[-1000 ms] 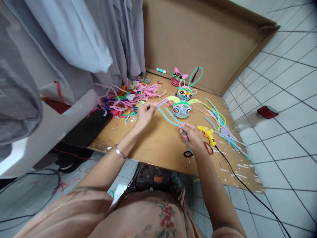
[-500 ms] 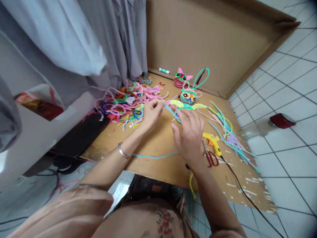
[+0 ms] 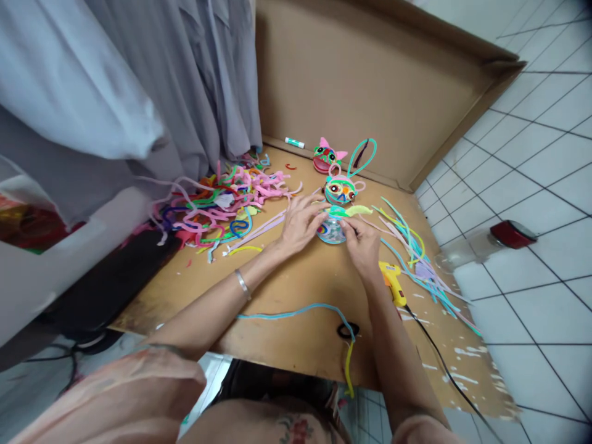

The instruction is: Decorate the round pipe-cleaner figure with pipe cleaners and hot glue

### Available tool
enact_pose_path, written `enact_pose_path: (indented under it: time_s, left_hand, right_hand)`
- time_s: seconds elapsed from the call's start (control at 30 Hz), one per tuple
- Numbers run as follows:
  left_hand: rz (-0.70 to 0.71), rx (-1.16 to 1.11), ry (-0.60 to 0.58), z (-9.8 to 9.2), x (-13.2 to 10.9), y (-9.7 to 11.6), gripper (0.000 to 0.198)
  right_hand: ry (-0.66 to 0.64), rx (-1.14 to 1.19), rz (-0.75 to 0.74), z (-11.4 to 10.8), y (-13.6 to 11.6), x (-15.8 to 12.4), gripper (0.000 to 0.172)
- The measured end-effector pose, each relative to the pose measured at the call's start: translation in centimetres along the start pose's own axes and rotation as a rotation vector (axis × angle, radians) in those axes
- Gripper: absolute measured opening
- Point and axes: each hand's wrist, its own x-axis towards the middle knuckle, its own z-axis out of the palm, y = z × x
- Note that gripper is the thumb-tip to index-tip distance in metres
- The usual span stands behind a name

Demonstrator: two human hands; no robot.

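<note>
Both of my hands meet at a round clear craft face with painted eyes and yellow-green fuzzy ears, lying on the cardboard sheet. My left hand grips its left side with fingers curled over the rim. On its right side my right hand pinches it just under one ear. A long light-blue pipe cleaner lies loose near the front edge, touched by neither hand.
A tangled pile of coloured pipe cleaners is at the left. Behind are a bunny craft, a pink-eared craft and a glue stick. A yellow glue gun, its black cord and loose pipe cleaners lie right. A red-lidded jar sits on the tiles.
My right hand let go of the light-blue pipe cleaner, which now lies near the front edge. Both hands moved onto the round craft face.
</note>
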Motion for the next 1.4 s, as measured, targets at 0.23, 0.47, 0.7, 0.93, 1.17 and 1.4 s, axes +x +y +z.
enact_pose_path:
  time_s: [0.23,0.47,0.7,0.93,1.17,1.4]
  left_hand:
    - [0.127,0.152,-0.019,-0.2,0.8,-0.9,0.025]
    - [0.057,0.016,-0.1,-0.8,1.8,-1.4,0.025]
    - [-0.116,-0.12,-0.103,-0.7,1.4,-1.7,0.016]
    - [-0.375,-0.486,-0.053,-0.2,1.0,-2.5,0.022]
    - [-0.485,-0.599,-0.096,0.7,0.5,-3.7,0.027]
    - [-0.428,-0.463,-0.149,0.7,0.5,-3.9,0.02]
  right_hand:
    - [0.032,0.143,-0.006,-0.6,0.7,1.2,0.029]
    - [0.124,0.119,0.031,-1.1,0.4,1.6,0.019]
    - [0.135,0.094,-0.07,-1.3,1.8,0.8,0.017]
    - [0.174,0.092,-0.08,-1.0,2.8,0.6,0.018]
    - [0.209,0.121,-0.076,-0.6,3.3,0.8,0.017]
    - [0.191,0.184,0.008,0.0,3.8,0.9,0.02]
